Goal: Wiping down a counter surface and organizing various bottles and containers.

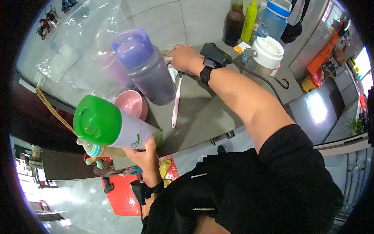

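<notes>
My left hand (146,155) grips the lower part of a white canister with a green lid (98,121), tilted over the near left of the counter. At the back of the counter, by the tiled wall, my right hand (182,57) touches some pale crumpled material (172,70); its fingers are partly hidden. A pink-handled brush (176,108) lies just below that hand. Between my hands stand a large jug with a purple lid (149,70) and a pink bowl (133,103). A baby bottle (98,148) is partly hidden behind the canister.
A clear plastic sheet (79,55) covers things at the left. At the back right stand a dark bottle (233,25), a yellow-green bottle (249,22), a blue-lidded jug (273,22) and a white-lidded cup (267,52). A black hook (282,83) and a cable (260,76) lie nearby.
</notes>
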The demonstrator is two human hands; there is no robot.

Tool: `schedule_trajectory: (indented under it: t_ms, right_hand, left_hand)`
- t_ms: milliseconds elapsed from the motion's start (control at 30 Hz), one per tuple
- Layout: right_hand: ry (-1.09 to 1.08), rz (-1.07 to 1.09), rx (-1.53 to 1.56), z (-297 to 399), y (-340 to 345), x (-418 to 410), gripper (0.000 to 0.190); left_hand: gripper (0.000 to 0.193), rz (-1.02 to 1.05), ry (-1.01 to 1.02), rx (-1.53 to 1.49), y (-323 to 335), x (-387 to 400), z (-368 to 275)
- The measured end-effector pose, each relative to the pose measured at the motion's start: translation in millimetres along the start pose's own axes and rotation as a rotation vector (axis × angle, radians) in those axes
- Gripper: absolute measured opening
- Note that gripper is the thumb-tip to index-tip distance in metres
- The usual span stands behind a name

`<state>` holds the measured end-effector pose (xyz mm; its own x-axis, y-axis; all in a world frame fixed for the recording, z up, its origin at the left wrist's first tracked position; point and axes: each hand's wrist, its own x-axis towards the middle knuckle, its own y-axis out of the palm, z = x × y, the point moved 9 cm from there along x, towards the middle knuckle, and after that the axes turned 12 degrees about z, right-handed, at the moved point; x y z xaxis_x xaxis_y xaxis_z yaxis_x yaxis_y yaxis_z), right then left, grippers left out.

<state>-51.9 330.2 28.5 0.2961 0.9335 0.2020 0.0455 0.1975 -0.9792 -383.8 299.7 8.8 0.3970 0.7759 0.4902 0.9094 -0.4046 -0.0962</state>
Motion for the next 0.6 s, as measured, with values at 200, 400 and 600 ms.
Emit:
schedule_trajectory:
  t_ms: [200, 400, 600]
  right_hand:
    - [0.199, -0.083, 0.019, -88.2, -7.8, -21.8, 0.018]
    - [0.171, 0.159, 0.019, -34.7, -6.1, 10.7, 0.027]
    - [0.089, -0.015, 0.101, -8.3, -21.4, 11.7, 0.028]
  left_hand:
    - [0.064, 0.022, -0.090, 0.158, -1.6, -2.0, 1.5]
    - [0.081, 0.090, 0.021, -0.023, 14.2, 14.4, -11.2]
    - [0.074, 0.172, 0.042, 0.197, 1.1, 6.3, -11.9]
